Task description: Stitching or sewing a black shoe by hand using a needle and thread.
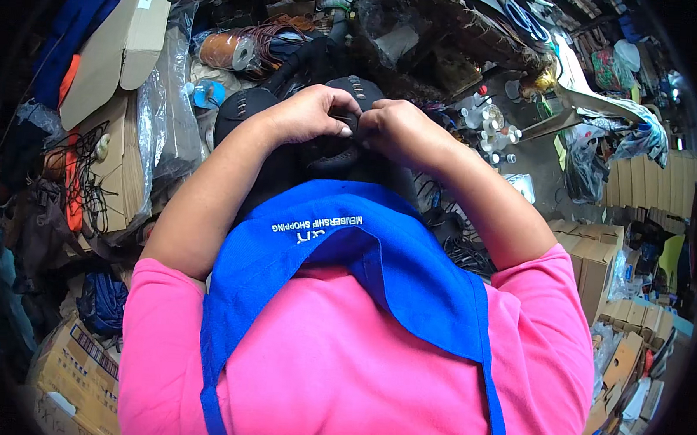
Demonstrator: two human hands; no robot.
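Both hands meet above my lap, in front of my dark-clad knees. My left hand [312, 113] curls inward, with thumb and forefinger closed on something dark and small that I cannot make out. Right beside it, my right hand [403, 133] is bent in a pinch, and its fingertips are partly hidden behind its own back. Dark material [332, 148] lies under the fingers; against the black trousers its outline is lost. The knee of the trousers [244, 104] shows a row of pale slits. A blue apron [341, 205] covers my front below the hands.
To the left lean flattened cardboard [118, 60] and clear plastic wrap [170, 109]. Beyond the knees lies an orange spool [225, 50] of cord. Several small bottles [489, 122] stand ahead on the right, near a metal-legged stand [575, 99]. Cardboard boxes [588, 255] sit at right.
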